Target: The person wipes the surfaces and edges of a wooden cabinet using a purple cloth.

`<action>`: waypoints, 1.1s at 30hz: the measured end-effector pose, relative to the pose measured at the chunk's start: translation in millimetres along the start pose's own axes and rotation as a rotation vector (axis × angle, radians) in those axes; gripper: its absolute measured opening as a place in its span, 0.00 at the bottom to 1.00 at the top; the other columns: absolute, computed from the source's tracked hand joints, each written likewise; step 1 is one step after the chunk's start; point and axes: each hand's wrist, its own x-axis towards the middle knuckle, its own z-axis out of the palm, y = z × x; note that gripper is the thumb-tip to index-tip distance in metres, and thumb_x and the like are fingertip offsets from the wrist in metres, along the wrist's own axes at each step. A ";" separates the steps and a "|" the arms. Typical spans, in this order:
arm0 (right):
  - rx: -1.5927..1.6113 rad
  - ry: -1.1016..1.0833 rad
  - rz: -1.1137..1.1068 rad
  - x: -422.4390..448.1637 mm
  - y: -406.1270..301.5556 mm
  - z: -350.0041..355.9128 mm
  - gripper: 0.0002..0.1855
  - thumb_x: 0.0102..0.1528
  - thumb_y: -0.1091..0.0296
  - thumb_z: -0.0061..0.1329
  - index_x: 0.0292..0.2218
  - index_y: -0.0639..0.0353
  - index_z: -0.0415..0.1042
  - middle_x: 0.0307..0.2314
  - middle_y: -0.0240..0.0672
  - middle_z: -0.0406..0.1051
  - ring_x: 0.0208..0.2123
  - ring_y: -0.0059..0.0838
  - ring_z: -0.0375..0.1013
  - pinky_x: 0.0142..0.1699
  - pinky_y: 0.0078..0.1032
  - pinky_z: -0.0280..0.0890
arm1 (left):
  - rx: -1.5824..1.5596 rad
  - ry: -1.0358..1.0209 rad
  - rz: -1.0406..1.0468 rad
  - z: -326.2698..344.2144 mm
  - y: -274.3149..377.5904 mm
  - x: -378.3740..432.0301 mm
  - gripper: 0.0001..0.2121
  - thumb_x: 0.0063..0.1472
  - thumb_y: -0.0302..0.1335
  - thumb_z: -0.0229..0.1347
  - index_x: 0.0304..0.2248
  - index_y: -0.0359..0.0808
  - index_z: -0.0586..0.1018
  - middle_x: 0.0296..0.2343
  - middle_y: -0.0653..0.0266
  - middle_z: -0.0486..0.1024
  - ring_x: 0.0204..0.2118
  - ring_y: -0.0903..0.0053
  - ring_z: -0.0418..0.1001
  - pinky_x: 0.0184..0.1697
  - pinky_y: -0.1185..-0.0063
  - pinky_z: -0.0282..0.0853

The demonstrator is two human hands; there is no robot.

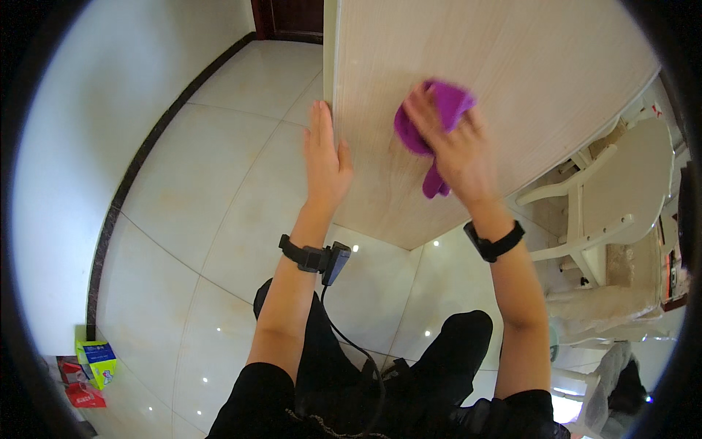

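Note:
A light wood-grain panel (373, 66), like the side of a cabinet, stands upright in front of me. My right hand (458, 140), slightly blurred, presses a purple cloth (408, 129) against the panel's face, with part of the cloth bunched between the fingers and a loose end hanging below the palm. Against the panel's left edge rests my left hand (328, 159), fingers together and pointing up, holding nothing. Both wrists wear black straps; the left one carries a small device (334, 262) with a black cable running down over my lap.
Pale floor tiles (219, 219) surround the panel. A white wall (60, 164) with a dark skirting curves along the left. White chairs (620, 186) stand at the right, one with a clear plastic cover. Colourful packages (98, 362) lie at the lower left; a dark door (296, 19) is at the top.

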 end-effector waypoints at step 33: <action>-0.041 0.061 0.306 -51.9 -36.9 0.4 0.38 0.48 0.79 0.49 0.60 0.41 0.66 0.56 0.27 0.68 0.59 0.27 0.65 0.61 0.29 0.56 | 0.369 -0.078 0.153 -4.4 -7.8 -18.9 0.37 0.66 0.39 0.51 0.67 0.40 0.47 0.67 0.46 0.30 0.70 0.54 0.39 0.64 0.45 0.24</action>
